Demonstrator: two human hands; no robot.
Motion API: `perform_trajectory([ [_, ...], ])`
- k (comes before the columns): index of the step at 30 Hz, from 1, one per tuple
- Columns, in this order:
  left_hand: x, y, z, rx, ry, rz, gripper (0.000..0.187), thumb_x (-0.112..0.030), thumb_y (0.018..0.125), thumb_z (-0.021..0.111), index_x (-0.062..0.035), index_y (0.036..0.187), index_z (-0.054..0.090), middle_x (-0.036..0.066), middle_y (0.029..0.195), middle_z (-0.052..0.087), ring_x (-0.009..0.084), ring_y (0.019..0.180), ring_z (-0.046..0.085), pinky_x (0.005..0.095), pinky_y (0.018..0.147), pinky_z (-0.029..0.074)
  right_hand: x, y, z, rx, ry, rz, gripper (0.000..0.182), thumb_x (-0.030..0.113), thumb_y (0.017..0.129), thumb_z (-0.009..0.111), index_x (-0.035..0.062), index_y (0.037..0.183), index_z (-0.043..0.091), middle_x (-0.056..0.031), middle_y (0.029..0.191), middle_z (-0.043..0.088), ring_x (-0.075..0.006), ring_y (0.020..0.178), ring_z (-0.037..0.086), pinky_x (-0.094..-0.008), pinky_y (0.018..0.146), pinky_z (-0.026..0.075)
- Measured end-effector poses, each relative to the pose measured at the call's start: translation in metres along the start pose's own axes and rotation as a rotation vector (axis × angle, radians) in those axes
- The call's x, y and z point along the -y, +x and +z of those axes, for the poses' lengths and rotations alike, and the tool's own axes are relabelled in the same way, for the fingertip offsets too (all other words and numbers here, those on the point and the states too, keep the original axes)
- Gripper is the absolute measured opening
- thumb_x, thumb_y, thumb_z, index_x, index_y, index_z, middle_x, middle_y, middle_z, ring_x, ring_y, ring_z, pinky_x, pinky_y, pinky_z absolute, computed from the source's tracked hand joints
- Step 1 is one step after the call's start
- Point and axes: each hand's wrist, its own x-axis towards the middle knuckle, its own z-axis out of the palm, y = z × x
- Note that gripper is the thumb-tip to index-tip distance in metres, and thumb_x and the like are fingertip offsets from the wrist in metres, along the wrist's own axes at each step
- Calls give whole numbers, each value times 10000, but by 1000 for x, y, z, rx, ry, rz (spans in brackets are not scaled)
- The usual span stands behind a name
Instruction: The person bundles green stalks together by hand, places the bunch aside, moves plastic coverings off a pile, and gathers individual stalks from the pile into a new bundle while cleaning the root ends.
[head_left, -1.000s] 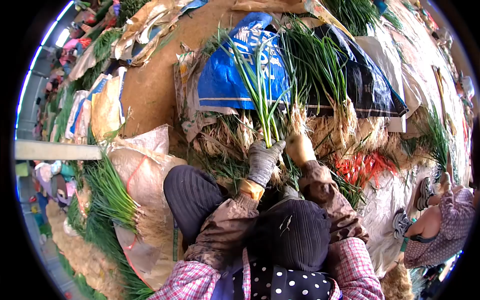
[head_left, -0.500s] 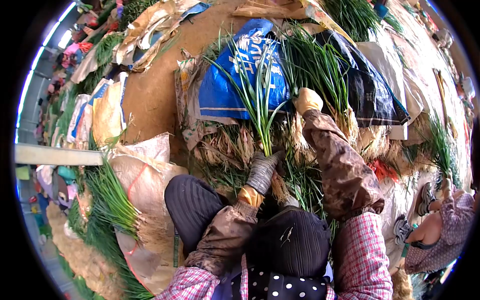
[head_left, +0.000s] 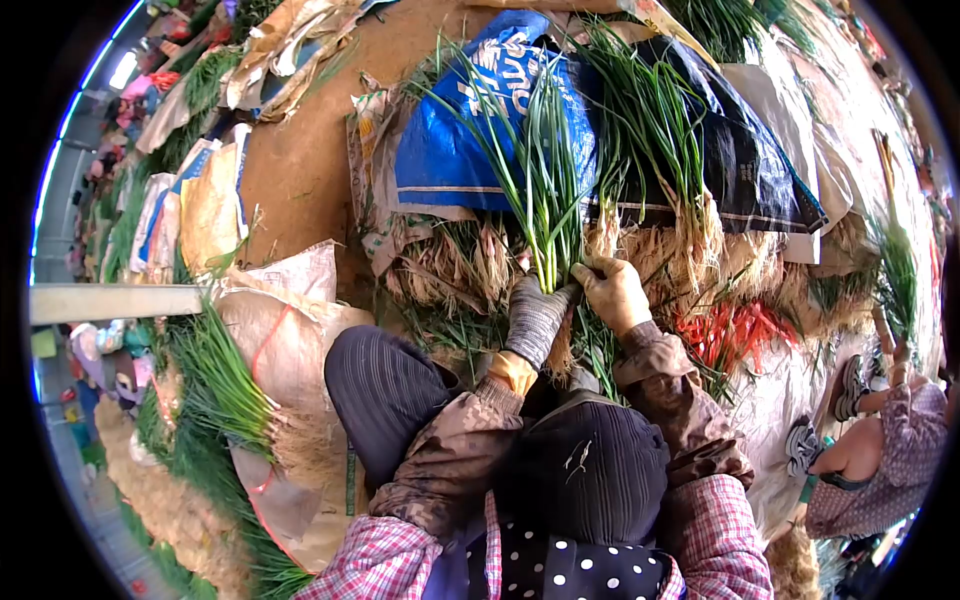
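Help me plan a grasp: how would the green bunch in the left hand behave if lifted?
The green bunch would probably flop toward its tips, where the long leaves splay. It's likely stiffer near the left hand, where the stems run straighter. It seems light, being slim stems.

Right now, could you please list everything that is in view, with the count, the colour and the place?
blue sack: one, blue, upper centre
black sack: one, black, right of the blue sack
other sacks: several, mostly pale, both sides
held stalks: one bunch, green, in the left hand
laid stalks: too many to count, green, over the black sack
side bunch: one, green, left
red strips: uncountable, red, centre right
floor: one, brown, upper left
bar: one, pale, left edge
other person: one, patterned clothes, right edge
knees: two, dark, lower centre
left hand: one, grey glove, centre
right hand: one, cream glove, beside the left
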Motion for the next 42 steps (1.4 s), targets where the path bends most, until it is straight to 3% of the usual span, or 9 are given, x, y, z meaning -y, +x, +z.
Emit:
perform_trajectory([
  [3,-1,-4,2,16,23,-77,178,-140,819,729,-30,911,623,28,613,611,110,461,524,243,423,418,-7,-11,9,-143,-11,-97,270,233,859,676,-13,970,681,-176,879,693,-237,746,665,-304,722,521],
  [8,16,-1,4,156,-391,-88,157,-83,852,672,-1,979,630,64,791,663,138,602,618,258,512,516,2,-23,9,-98,909,402,158,135,888,605,-12,939,633,-55,708,623,-138,551,578,-267,496,508],
  [11,-12,-15,-1,179,-334,-165,197,-121,855,679,-14,1014,631,55,782,666,136,614,629,252,516,522,-31,-14,12,-79,1178,575,186,156,928,535,8,1034,576,-78,804,626,-180,681,611,-305,579,533],
  [17,-10,-21,-6,253,-457,-167,193,-159,877,658,-46,1031,625,56,773,667,127,585,620,248,516,516,-4,-8,1,264,1074,352,418,374,977,460,21,1195,503,-69,915,622,-171,677,592,-306,545,523],
  [20,0,-18,-9,278,-542,-174,183,-169,897,628,-73,1052,609,67,783,672,139,580,623,258,499,513,-31,12,4,570,1437,238,380,317,982,467,22,1215,519,-60,948,633,-146,630,579,-276,531,517],
  [24,-3,-20,-9,233,-534,-222,185,-177,900,623,-75,1054,609,75,762,672,149,558,621,270,475,510,-26,6,16,300,1085,389,206,152,949,535,33,1102,603,-69,891,659,-141,599,615,-268,480,519],
  [29,-13,-19,-7,-43,-117,-340,259,-287,845,703,-39,864,632,42,631,610,146,461,578,268,401,468,-1,3,8,337,711,252,258,248,872,675,22,995,648,-39,700,664,-135,595,635,-268,472,514],
  [36,-9,-14,-1,-13,-333,-245,196,-191,825,727,-17,891,667,58,667,643,122,450,557,245,381,413,-33,2,33,29,916,262,135,114,896,614,9,974,650,-46,780,651,-128,619,612,-253,530,511],
  [42,6,-9,-3,77,-354,-213,162,-181,885,652,-34,954,650,64,725,659,138,502,583,246,411,465,-48,18,32,93,1142,308,196,74,936,491,-13,1077,597,-69,818,635,-150,653,612,-291,536,529],
])
